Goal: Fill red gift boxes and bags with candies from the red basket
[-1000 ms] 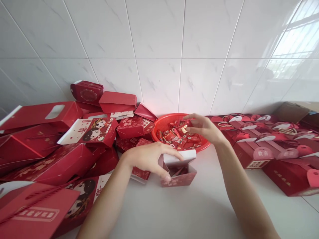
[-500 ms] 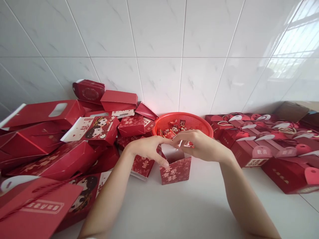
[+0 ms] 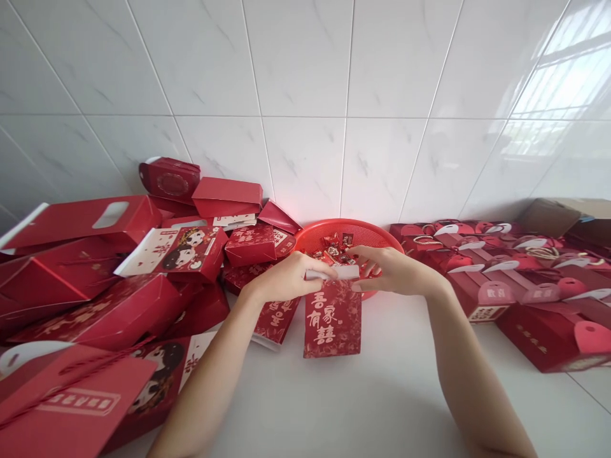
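A red patterned box (image 3: 333, 321) with pale lettering stands upright on the white tabletop, a white flap edge showing along its top. My left hand (image 3: 291, 275) grips the box's upper left edge, fingers over the white flap. At the upper right corner, my right hand (image 3: 389, 270) has its thumb against the box and its fingers apart, spread over the basket. Right behind is a red perforated basket (image 3: 382, 236) with small red wrapped packets (image 3: 334, 248) in it.
Many red boxes (image 3: 86, 270) are heaped at the left. Closed red boxes with handles (image 3: 539, 337) stand in rows at the right, a brown carton (image 3: 548, 216) behind them. A white tiled wall (image 3: 305, 152) runs along the back.
The box's front now shows at full height with its white top edge visible, where its open top showed before. My hands have moved apart to its two upper sides.
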Action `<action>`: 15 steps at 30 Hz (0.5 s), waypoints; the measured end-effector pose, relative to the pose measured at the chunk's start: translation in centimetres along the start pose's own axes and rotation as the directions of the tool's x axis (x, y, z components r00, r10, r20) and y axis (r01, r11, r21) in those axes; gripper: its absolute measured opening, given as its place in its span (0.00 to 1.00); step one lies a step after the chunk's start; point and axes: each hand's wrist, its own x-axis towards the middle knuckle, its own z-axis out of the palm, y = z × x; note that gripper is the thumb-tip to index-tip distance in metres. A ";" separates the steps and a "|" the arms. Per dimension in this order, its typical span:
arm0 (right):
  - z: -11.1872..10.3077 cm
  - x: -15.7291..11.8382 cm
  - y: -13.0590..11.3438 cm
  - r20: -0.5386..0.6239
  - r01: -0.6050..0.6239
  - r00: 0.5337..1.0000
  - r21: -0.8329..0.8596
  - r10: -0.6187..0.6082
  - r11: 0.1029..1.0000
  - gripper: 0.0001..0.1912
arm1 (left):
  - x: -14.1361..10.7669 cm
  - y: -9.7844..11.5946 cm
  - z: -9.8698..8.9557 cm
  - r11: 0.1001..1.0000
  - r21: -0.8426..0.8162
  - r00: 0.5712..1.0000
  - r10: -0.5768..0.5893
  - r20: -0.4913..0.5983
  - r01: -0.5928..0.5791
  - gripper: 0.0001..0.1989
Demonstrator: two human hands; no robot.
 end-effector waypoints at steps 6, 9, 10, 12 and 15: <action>0.5 0.8 0.1 -0.130 0.198 0.977 0.274 -0.167 0.941 0.15 | -0.5 -0.1 -0.6 0.996 -0.022 0.935 0.077 -0.345 -0.090 0.20; 0.6 0.9 -0.1 -0.214 0.269 0.957 0.404 -0.195 0.874 0.16 | -0.4 0.0 -0.7 0.981 -0.097 0.876 0.101 -0.471 -0.165 0.22; 0.6 0.9 -0.2 -0.222 0.284 0.954 0.437 -0.203 0.854 0.16 | -0.3 0.0 -0.7 0.976 -0.135 0.869 0.088 -0.487 -0.174 0.22; 0.5 0.9 -0.3 -0.231 0.303 0.949 0.475 -0.215 0.826 0.16 | -0.3 0.1 -0.7 0.964 -0.199 0.878 0.061 -0.475 -0.174 0.24; 0.3 0.7 -0.1 -0.244 0.304 0.947 0.469 -0.209 0.830 0.17 | -0.5 0.2 -0.8 0.949 -0.264 0.911 0.050 -0.409 -0.171 0.26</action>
